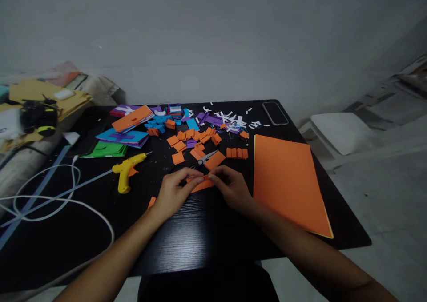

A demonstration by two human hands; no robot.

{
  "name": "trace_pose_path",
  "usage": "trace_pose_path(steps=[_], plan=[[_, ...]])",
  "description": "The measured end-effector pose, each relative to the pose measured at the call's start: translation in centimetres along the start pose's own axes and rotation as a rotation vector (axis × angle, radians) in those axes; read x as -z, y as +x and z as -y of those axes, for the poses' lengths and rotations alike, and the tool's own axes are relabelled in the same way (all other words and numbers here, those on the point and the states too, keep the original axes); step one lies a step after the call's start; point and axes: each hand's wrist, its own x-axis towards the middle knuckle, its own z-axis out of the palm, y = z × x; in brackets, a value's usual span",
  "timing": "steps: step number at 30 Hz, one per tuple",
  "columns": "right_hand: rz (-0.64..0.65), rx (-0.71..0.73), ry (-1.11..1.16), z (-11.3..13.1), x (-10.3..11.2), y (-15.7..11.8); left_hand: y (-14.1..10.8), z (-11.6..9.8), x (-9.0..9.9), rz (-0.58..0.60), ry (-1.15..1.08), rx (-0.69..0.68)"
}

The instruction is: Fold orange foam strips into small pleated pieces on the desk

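Between my two hands, low over the table's front half, is a small strip of orange paper (202, 185). My left hand (178, 187) pinches its left part between thumb and fingers. At the other end, the thumb and fingers of my right hand (231, 187) close on the paper's upper right edge. Just beyond my fingers lie scissors (207, 157), their handles partly hidden, beside a flat orange paper piece (215, 160). Several small folded orange pieces (180, 146) are scattered behind them, and a short row of folded orange pieces (237, 153) stands to the right.
Orange sheets (287, 182) are stacked at right, with a phone (275, 113) behind. At left lie a yellow glue gun (128, 171), a white cable (96, 211) and stacked coloured paper (123, 136). White scraps (230, 118) litter the back. A white stool (343, 130) stands beyond the black table (180, 248).
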Motion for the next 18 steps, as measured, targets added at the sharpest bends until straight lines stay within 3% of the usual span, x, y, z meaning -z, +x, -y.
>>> trace_pose_path(steps=[13, 18], plan=[[0.02, -0.03, 0.014, 0.32, 0.1, -0.16, 0.16, -0.13, 0.16, 0.088, 0.016, -0.001], [0.04, -0.056, 0.057, 0.05, -0.06, 0.0, 0.09, -0.21, 0.01, 0.038, 0.0, 0.034]])
